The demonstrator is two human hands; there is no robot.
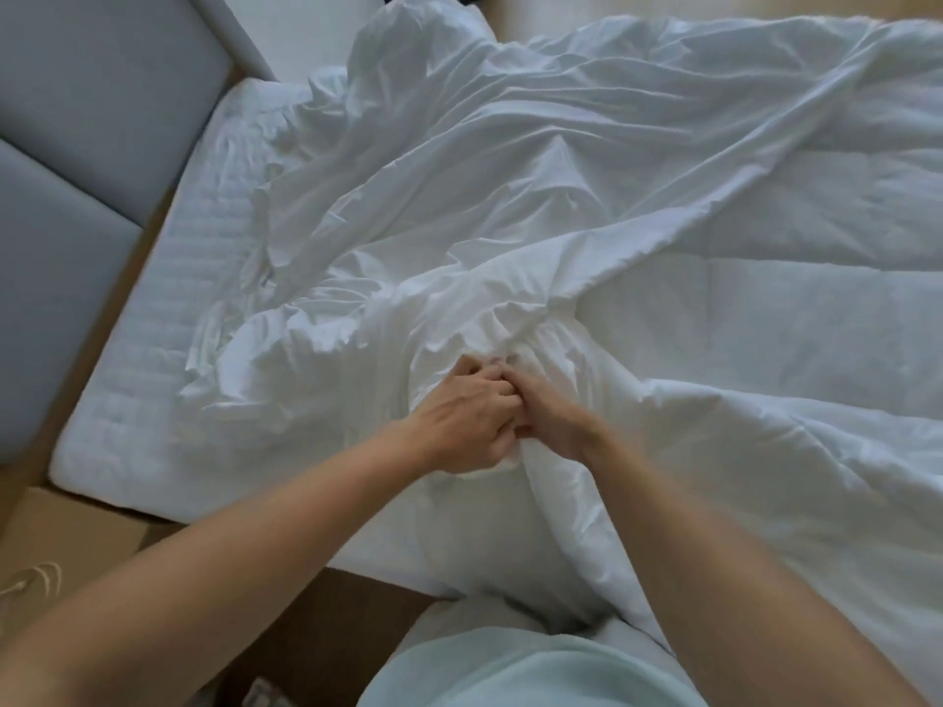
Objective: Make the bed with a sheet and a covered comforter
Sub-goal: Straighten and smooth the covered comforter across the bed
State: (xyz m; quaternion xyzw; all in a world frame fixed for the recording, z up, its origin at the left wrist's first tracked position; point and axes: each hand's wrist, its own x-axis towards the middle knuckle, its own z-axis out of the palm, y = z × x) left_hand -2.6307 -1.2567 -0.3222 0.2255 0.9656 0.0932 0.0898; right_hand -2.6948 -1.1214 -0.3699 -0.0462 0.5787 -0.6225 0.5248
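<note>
Surroundings: grey padded headboard panels point(76, 119) run along the left edge. A strip of light wooden floor point(525, 17) shows at the top. A tan, cardboard-like surface point(66, 528) sits at lower left, just beside the bed corner, with a dark brown patch point(316, 630) below the bed edge. A pale green garment point(536, 671) on the person's body fills the bottom centre.

Both bare forearms reach in from below and cover part of the near bed edge.

Task things: white ribbed mattress top point(168, 324) is exposed on the left side of the bed. A thin white wrinkled cover point(510, 160) lies heaped across the middle and top, heavily creased. A thick white quilted comforter point(765, 308) spreads over the right half, with square stitch lines visible, and spills over the near edge.

Hands: left hand point(469, 415) and right hand point(548, 415) meet at bed centre with knuckles touching. Fingers of both are curled tight, pinching a gathered bunch of white fabric point(510, 349) where cover and comforter meet.

Unclear: cannot tell which layer each hand pinches; the fingertips are buried in folds. A beige looped object at far lower left is cut off and blurred. The comforter's right side runs out of frame.
</note>
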